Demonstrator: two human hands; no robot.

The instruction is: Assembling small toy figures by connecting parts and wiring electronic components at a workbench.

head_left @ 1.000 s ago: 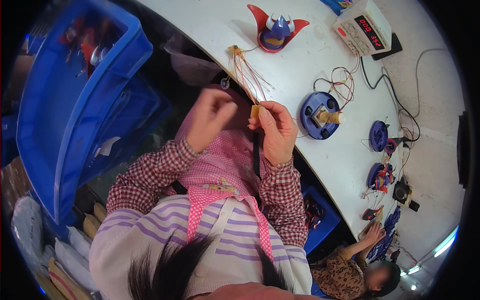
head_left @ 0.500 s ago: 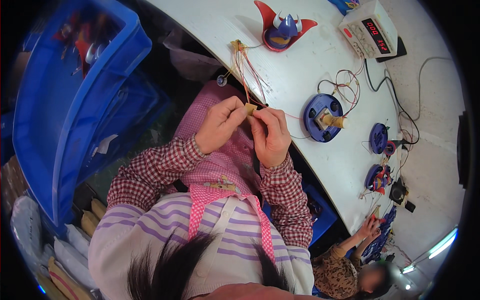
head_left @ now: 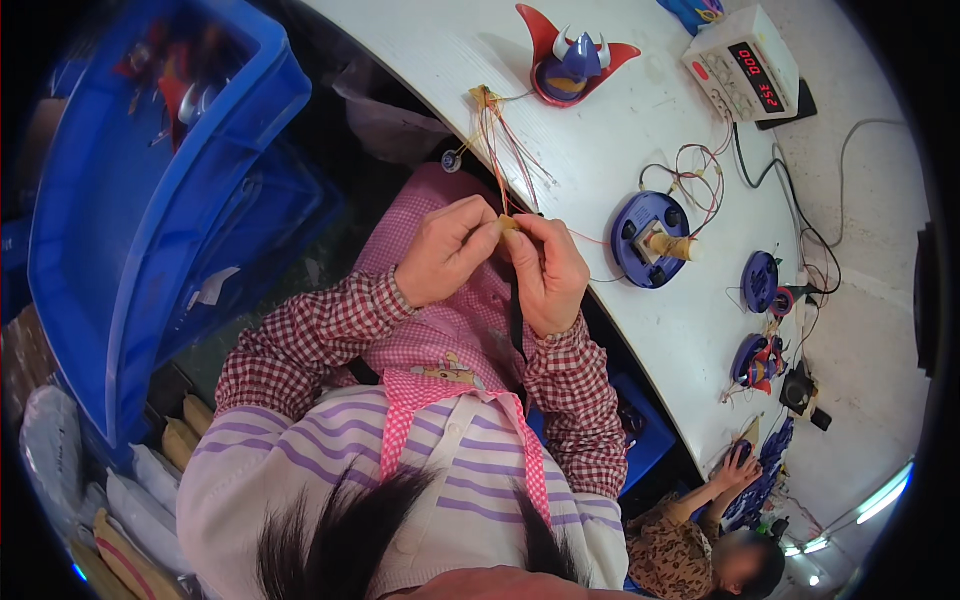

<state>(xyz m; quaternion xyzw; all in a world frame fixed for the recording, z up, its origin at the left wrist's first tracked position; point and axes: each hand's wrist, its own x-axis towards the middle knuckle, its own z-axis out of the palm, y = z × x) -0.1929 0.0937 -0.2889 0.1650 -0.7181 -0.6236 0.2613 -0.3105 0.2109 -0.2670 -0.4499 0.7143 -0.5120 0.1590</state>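
Observation:
My left hand (head_left: 450, 252) and my right hand (head_left: 548, 268) meet in front of me at the table's edge. Between their fingertips they pinch a small tan board (head_left: 509, 222), mostly covered by the fingers. Thin red wires (head_left: 497, 160) run from it up to another small tan board (head_left: 485, 97) on the white table. From that second board a small round metal disc (head_left: 451, 161) hangs on a wire over the edge. A purple horned toy head with red wings (head_left: 573, 62) stands farther back.
On the white table (head_left: 640, 340) sit a round purple base (head_left: 648, 240) with wires and a power supply (head_left: 742, 66). Smaller toy parts (head_left: 760, 360) lie to the right, near a co-worker (head_left: 690, 550). A blue crate (head_left: 130, 260) stands at left.
The tan board has tilted and shows less between my fingertips. My hands have barely shifted. The co-worker's hands now hold a dark round part.

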